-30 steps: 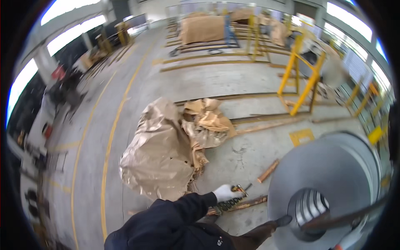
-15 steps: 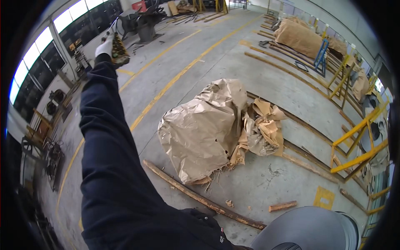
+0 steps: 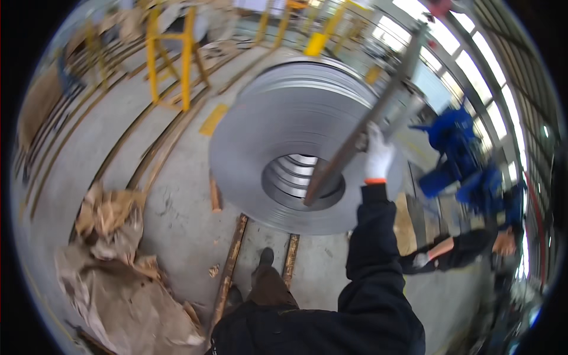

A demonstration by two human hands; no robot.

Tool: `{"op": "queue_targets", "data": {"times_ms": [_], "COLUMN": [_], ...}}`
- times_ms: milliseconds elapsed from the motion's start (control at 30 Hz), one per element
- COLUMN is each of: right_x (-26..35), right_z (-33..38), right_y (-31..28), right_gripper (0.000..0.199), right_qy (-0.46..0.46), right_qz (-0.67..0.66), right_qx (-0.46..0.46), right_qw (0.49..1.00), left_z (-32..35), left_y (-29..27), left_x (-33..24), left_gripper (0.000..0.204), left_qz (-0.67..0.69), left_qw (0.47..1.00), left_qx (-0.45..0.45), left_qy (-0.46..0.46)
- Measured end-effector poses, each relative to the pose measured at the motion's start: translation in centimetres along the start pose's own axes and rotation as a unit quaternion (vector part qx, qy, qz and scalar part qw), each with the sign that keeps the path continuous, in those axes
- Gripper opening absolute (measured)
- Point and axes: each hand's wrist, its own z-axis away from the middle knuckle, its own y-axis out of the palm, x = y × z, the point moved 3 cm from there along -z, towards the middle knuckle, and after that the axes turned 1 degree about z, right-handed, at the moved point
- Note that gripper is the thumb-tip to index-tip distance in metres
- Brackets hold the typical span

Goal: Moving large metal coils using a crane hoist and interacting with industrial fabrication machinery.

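My right hand (image 3: 379, 155), in a white glove with an orange cuff, is raised ahead of me and closed on the edge of a long steel bar (image 3: 387, 97). The bar slants down from the upper right, and its lower end lies at the round hole of a large grey steel coil (image 3: 248, 133). Motion blur hides how deep that end reaches. The coil's wound metal edge faces me, and bright inner bands show through the hole. My left hand is out of view.
Wooden beams (image 3: 232, 260) lie on the floor by my feet. Crumpled brown wrapping paper (image 3: 124, 296) is heaped at the left. Yellow metal stands (image 3: 186, 59) rise behind. Blue machinery (image 3: 455, 154) and another person (image 3: 455, 248) in dark clothing are at the right.
The view has swung right, bringing the coil to the middle and the paper heap to the left. The raised left arm has left view; my right hand now grips the steel bar.
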Motion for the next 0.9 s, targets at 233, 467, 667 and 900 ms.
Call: {"op": "queue_targets", "data": {"times_ms": [233,467,667,900], "right_x": [0.0,0.5,0.5,-0.2], "right_z": [2.8,3.2,2.9,2.9], "right_y": [-6.4,-7.3,-7.9,-7.3], "right_gripper": [0.03,0.033,0.028,0.035], "right_qy": [0.168,0.186,0.161,0.141], "right_qz": [-0.091,-0.14,-0.18,-0.172], "right_qx": [-0.026,0.03,0.051,0.047], "right_qw": [0.981,0.972,0.969,0.974], "left_z": [12.9,29.8,37.9,41.3], "left_y": [36.6,47.5,49.5,50.7], "left_x": [-1.3,-9.1,-12.2,-14.9], "left_gripper": [0.027,0.023,0.026,0.028], "left_qz": [0.105,0.075,0.121,0.175], "left_qw": [0.924,0.813,0.83,0.831], "left_qx": [0.367,0.573,0.544,0.527], "left_qy": [-0.007,-0.072,-0.009,-0.012]}}
